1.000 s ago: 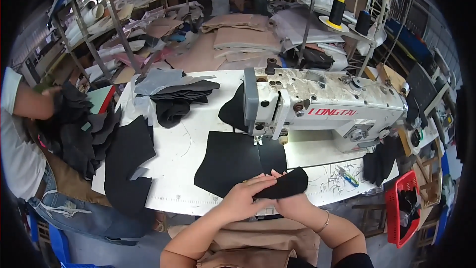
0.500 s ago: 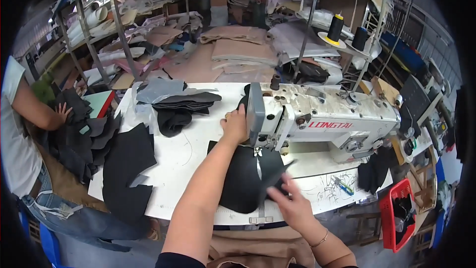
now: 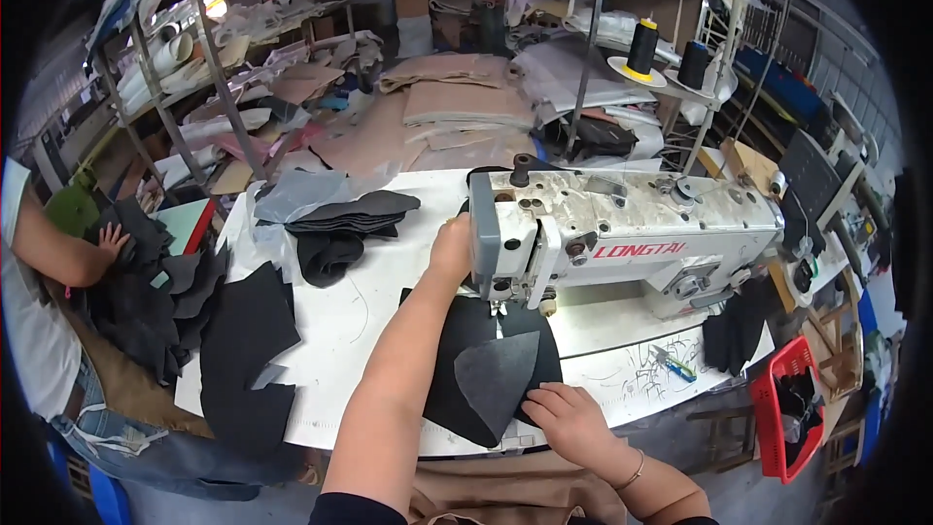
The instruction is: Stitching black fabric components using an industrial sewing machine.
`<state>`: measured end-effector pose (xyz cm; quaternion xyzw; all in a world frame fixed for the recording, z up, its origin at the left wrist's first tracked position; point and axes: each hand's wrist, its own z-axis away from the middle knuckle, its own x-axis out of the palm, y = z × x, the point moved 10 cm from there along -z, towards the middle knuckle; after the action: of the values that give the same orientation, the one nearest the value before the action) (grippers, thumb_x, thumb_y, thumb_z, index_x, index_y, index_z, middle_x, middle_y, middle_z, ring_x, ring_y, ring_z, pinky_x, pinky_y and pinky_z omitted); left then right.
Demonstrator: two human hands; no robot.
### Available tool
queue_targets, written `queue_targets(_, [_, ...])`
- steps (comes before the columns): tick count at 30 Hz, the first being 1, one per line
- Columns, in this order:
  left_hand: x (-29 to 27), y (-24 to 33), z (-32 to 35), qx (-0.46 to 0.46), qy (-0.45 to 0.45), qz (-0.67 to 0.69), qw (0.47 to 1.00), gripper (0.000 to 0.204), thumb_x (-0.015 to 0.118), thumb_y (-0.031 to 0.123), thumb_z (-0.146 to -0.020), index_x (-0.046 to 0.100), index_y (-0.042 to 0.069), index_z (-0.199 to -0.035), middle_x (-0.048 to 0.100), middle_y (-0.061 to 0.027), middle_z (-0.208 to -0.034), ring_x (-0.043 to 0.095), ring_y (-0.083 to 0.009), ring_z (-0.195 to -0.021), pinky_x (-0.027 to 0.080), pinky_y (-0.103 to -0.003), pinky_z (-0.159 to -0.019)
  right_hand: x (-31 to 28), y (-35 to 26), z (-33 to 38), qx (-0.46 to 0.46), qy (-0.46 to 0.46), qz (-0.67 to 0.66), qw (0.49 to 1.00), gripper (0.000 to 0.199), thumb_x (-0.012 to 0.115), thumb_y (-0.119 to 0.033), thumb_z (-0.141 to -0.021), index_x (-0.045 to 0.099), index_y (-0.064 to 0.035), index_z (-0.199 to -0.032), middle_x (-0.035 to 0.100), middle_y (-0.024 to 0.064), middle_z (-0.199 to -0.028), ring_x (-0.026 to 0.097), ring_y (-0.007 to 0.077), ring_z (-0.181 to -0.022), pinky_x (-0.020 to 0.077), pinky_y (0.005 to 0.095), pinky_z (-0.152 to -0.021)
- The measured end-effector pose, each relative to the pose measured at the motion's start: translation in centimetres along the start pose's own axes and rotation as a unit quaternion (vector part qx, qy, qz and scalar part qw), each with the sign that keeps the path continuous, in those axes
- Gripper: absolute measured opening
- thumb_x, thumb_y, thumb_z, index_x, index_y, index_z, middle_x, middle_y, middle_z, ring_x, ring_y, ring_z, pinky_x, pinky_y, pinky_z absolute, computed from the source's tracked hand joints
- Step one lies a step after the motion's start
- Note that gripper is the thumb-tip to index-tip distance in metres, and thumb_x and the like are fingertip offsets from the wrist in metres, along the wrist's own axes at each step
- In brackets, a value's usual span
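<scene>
A black fabric piece (image 3: 443, 374) lies under the needle end of a white sewing machine (image 3: 622, 219). On top of it rests a pointed, dark grey folded-over part (image 3: 498, 379), its tip toward the table's front edge. My right hand (image 3: 575, 420) has its fingers bent together on the right front edge of the black piece, gripping it. Beyond the fabric, my left hand (image 3: 451, 251) reaches beside the grey end of the machine head. Its fingers are mostly hidden behind the machine, so their grip does not show.
Stacked dark pieces (image 3: 355, 214) and a large black piece (image 3: 248, 350) lie on the white table's left. Small snips (image 3: 673, 364) and thread ends lie right. A red basket (image 3: 785, 418) stands beyond. At left, another person's hand (image 3: 114, 239) rests on dark fabric.
My right hand has moved down and closed at the fabric's edge; the raised flap now lies folded over, grey side up. My left hand has slid further behind the machine head.
</scene>
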<state>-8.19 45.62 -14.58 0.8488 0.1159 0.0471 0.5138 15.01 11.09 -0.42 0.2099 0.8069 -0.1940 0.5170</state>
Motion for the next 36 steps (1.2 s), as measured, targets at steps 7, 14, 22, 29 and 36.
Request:
queue_targets(7, [5.8,6.8,0.9,0.008,-0.129,-0.408,0.904,0.024,0.057,0.012,-0.081,0.058,-0.003,-0.1,0.065,-0.0215,-0.095,0.063,-0.0363,-0.092,0.052,-0.04,-0.079,-0.1,0.7,0.7,0.018,0.002,0.01,1.0,0.03,0.057,-0.009,-0.073,0.061,-0.0089,-0.103,0.06,0.0043,-0.109,0.056,0.0229,-0.106,0.0466,0.0344,-0.079])
queue_targets(14, [4.2,11.1,1.5,-0.056,-0.093,-0.316,0.942,0.021,0.054,0.015,-0.085,0.062,-0.001,-0.096,0.065,-0.019,-0.095,0.064,-0.032,-0.089,0.051,-0.038,-0.077,-0.3,0.3,0.1,-0.002,0.005,-0.003,1.0,0.03,0.058,-0.01,-0.072,0.06,-0.0087,-0.102,0.06,0.0044,-0.108,0.056,0.0232,-0.104,0.0463,0.0342,-0.078])
queue_targets(22, [4.3,10.0,1.2,-0.115,-0.124,-0.249,0.953,0.024,0.054,0.017,-0.085,0.061,-0.003,-0.097,0.065,-0.0184,-0.094,0.064,-0.0322,-0.089,0.051,-0.038,-0.076,-0.3,0.3,-0.2,-0.003,-0.012,0.011,1.0,0.028,0.057,-0.012,-0.072,0.06,-0.0081,-0.1,0.06,0.0048,-0.107,0.056,0.0232,-0.104,0.0466,0.0339,-0.078])
queue_targets(29, [5.0,11.1,1.0,-0.061,-0.122,-0.292,0.947,0.025,0.055,0.017,-0.084,0.061,-0.003,-0.098,0.065,-0.0187,-0.095,0.064,-0.0322,-0.089,0.051,-0.038,-0.075,-0.7,0.7,-0.4,0.008,-0.014,0.012,1.0,0.029,0.058,-0.008,-0.071,0.063,-0.009,-0.099,0.062,0.0048,-0.108,0.059,0.0236,-0.103,0.0487,0.0351,-0.08])
queue_targets(36, [3.7,7.0,-0.1,-0.131,-0.042,-0.211,0.968,0.024,0.055,0.017,-0.082,0.061,-0.001,-0.098,0.064,-0.021,-0.095,0.063,-0.0338,-0.091,0.051,-0.04,-0.076,-0.4,0.4,-0.6,0.004,-0.023,0.022,1.0,0.028,0.058,-0.008,-0.071,0.063,-0.0085,-0.098,0.062,0.0053,-0.107,0.059,0.0239,-0.103,0.0487,0.0351,-0.082])
